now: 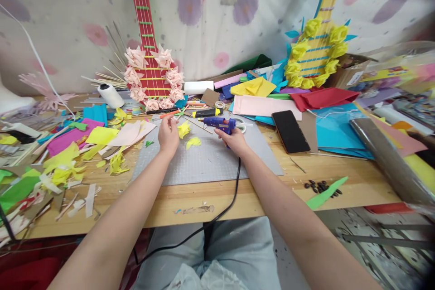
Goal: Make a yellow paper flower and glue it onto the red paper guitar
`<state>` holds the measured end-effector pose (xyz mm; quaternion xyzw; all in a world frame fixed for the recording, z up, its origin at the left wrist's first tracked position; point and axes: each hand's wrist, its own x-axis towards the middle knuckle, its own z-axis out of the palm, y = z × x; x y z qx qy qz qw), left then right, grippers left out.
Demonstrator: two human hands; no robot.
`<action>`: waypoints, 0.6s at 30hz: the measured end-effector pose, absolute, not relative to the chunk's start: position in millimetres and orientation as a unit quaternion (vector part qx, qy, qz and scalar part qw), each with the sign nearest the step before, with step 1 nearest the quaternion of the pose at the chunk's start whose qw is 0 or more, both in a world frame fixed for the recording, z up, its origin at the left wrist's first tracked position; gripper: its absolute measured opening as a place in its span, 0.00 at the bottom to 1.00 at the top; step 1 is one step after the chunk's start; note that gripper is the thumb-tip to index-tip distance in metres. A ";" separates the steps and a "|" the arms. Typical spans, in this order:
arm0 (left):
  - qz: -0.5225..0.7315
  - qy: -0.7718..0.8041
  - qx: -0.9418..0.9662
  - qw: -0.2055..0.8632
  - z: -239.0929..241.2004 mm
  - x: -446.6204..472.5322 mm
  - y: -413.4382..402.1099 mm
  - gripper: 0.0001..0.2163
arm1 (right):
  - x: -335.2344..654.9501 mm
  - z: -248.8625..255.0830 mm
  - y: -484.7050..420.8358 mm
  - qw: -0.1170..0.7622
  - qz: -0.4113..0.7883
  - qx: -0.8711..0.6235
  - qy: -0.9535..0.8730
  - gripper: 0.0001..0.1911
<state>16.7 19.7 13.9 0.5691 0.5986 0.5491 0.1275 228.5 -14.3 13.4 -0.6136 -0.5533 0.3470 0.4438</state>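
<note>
My right hand (234,139) is wrapped round a blue hot glue gun (217,123), its nozzle pointing left and its black cord (234,190) running down over the table edge. To its left, my left hand (169,135) is closed in a pinch, with a yellow paper flower (184,130) at its fingers; the exact grip is partly hidden. A loose yellow paper petal (193,142) lies between the hands on the grey cutting mat (204,167). Just behind the glue gun is a yellow-and-black cutter knife (207,113). White-handled scissors (241,124) show partly behind my right hand.
Paper scraps (64,163) crowd the left side. A red paper guitar (152,77) and a yellow one (311,56) lean at the back. On the right are a phone (291,132), blue sheets (336,131), black beads (321,186), a green strip (326,193) and a wrapped roll (390,158).
</note>
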 end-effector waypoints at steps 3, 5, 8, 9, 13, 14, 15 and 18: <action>0.595 0.532 0.587 0.132 13.8 11.9 13.4 0.11 | 228.0 12.5 -13.8 0.443 0.355 -0.614 -0.548 0.23; 0.588 0.502 0.620 0.133 12.5 8.3 7.6 0.12 | 227.4 12.2 -14.0 0.446 0.365 -0.609 -0.545 0.23; 0.543 0.498 0.662 0.141 8.6 5.2 0.5 0.14 | 226.9 12.3 -14.6 0.453 0.371 -0.604 -0.541 0.23; 0.525 0.501 0.673 0.145 7.2 5.0 -0.8 0.14 | 226.8 12.6 -14.8 0.453 0.373 -0.604 -0.540 0.23; 0.494 0.505 0.691 0.155 3.8 7.5 -0.5 0.15 | 227.3 14.7 -15.6 0.445 0.378 -0.607 -0.539 0.23; 0.500 0.500 0.690 0.154 3.8 8.2 0.6 0.15 | 227.4 15.2 -15.7 0.445 0.377 -0.608 -0.538 0.23; 0.510 0.496 0.687 0.148 4.3 8.6 1.8 0.15 | 227.4 15.6 -15.7 0.446 0.377 -0.609 -0.536 0.23; 0.542 0.500 0.671 0.080 8.0 8.7 4.1 0.14 | 227.1 16.2 -15.7 0.453 0.381 -0.607 -0.530 0.23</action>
